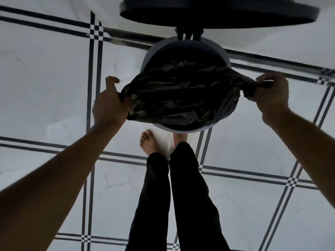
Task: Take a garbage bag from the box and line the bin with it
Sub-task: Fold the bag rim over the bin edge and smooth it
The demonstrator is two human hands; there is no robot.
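We grip the black garbage bag at opposite edges, left hand and right hand both closed on plastic, stretched side-to-side directly over the white bin, whose rim lies just below.

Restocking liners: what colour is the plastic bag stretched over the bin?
Black, glossy crinkled plastic garbage bag, seen in the head view.
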